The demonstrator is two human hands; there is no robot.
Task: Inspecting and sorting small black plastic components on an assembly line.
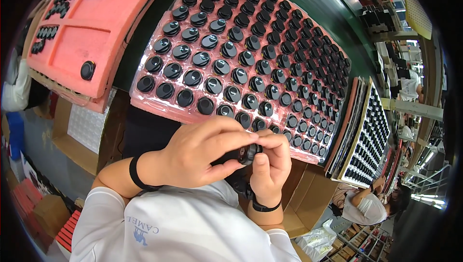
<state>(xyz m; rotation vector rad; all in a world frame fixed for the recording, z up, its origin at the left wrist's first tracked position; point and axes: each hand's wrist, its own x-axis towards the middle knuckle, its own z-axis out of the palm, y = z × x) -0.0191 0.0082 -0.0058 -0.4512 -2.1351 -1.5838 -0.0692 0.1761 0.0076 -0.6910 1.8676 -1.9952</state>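
Note:
Close to my chest, both hands meet around a small black cylindrical part (249, 154) with a ridged rim; its exact kind I cannot tell. My left hand (190, 153) wraps it from the left, thumb and fingers closed, covering much of it. On its other side, the fingers and thumb of my right hand (271, 168) pinch the edge. Just beyond my fingers lies a clear plastic tray (144, 100) over pink foam. It carries many rows of round black parts (205, 105), several with glossy tops.
At the left stands a pink foam tray (82, 49) with black round parts on it. Another filled tray (369, 139) sits at the right. Open cardboard boxes (72, 148) are below the bench. A person (364, 206) works farther right.

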